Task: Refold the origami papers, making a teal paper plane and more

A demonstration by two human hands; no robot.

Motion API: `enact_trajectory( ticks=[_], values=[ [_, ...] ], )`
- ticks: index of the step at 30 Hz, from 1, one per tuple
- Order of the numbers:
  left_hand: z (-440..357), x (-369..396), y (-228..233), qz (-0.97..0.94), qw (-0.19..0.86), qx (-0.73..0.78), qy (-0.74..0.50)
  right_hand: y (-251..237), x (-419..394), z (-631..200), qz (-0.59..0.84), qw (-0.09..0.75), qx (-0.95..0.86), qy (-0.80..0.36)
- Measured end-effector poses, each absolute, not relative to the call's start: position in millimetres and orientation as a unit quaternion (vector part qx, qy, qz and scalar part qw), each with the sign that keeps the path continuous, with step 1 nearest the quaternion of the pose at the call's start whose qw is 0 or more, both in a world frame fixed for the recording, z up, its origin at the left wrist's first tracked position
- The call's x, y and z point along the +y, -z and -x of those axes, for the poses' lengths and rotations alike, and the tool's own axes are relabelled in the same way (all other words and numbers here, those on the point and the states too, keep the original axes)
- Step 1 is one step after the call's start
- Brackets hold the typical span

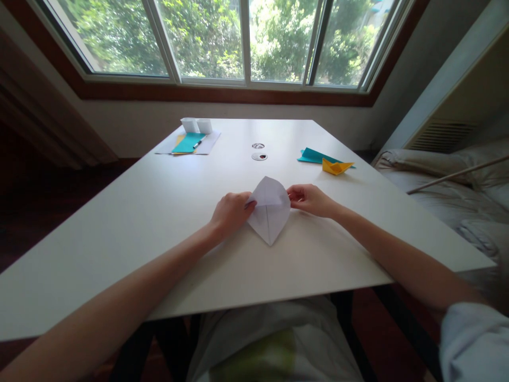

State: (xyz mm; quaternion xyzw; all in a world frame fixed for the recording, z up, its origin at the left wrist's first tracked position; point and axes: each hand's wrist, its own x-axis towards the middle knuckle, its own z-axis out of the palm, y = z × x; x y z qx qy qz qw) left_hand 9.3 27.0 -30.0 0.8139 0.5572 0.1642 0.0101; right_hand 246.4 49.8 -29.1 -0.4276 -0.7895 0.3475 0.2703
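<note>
A folded white paper (pixel 270 211), kite-shaped with a centre crease and its point toward me, lies on the white table (pixel 159 212). My left hand (pixel 230 213) pinches its left corner with the fingers curled over the edge. My right hand (pixel 308 200) grips its right corner between thumb and fingers. The upper flap of the paper stands slightly raised between the two hands.
A yellow paper boat (pixel 336 167) sits on a teal sheet (pixel 314 156) at the right rear. At the left rear lie sheets of paper (pixel 191 143) with a pen (pixel 198 143) and two white cups (pixel 198 125). Two round grommets (pixel 259 151) mark the table's middle. A bed (pixel 449 185) stands right.
</note>
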Motion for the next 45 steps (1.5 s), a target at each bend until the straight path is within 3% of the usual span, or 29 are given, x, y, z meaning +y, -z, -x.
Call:
enact_trajectory(
  ticks=[22,26,32,38,45],
  values=[
    [-13.1,27.3,27.1,-0.809,0.038,0.561,-0.174,37.6,48.8,-230.8,0.475,0.254,-0.816,-0.209],
    [-3.0,31.2,21.2,-0.807,0.133,0.526,-0.234,38.8,49.1,-232.8,0.47,0.255,-0.818,-0.212],
    [29.0,52.5,12.1,-0.756,0.363,0.469,-0.277,41.1,50.2,-235.8,0.471,0.252,-0.818,-0.213],
    [40.4,61.9,18.4,-0.849,0.27,0.419,-0.175,42.0,49.0,-235.5,0.469,0.257,-0.817,-0.218],
    [36.3,65.5,24.8,-0.867,0.275,0.384,-0.157,43.6,49.3,-234.8,0.467,0.261,-0.817,-0.216]
  ],
)
